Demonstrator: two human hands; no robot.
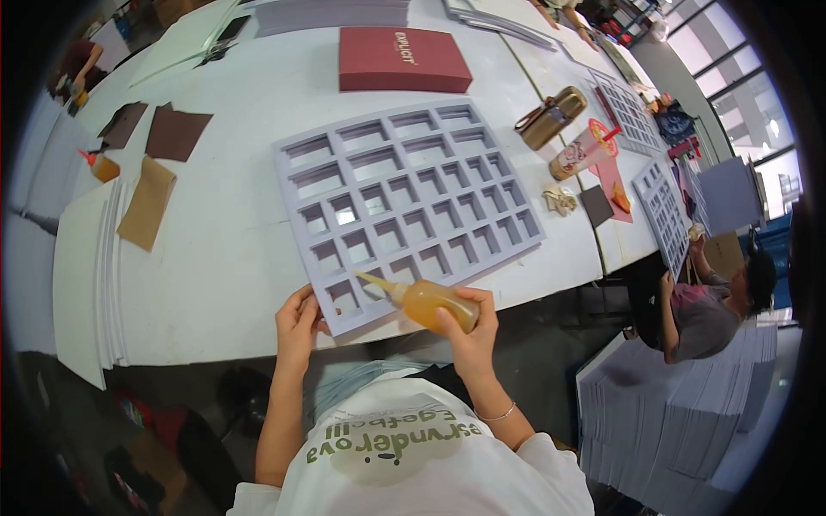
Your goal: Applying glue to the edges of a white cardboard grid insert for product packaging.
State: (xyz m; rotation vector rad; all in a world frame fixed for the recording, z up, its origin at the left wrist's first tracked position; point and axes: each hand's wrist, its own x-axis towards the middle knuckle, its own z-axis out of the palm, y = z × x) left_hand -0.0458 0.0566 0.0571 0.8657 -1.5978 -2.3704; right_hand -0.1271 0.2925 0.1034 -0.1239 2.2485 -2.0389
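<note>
A pale grey grid tray (pixel 397 225) with many rectangular openings lies on the white table in front of me, its near corner at the table's front edge. My left hand (pixel 298 316) grips that near left corner, thumb and fingers pinching the rim. In my right hand (pixel 471 331) is a squeeze bottle (pixel 430 303) of amber liquid, tilted so its long pointed nozzle reaches left over the near row of openings. Whether the nozzle tip touches the tray I cannot tell.
Beyond the tray lies a dark red box (pixel 403 60). To its right stand a bronze thermos (pixel 551 118) and a drink cup (pixel 585 150). White boards (pixel 86 275) and a second glue bottle (pixel 101 167) are at left. A co-worker (pixel 710 310) holds another grid tray (pixel 662 211).
</note>
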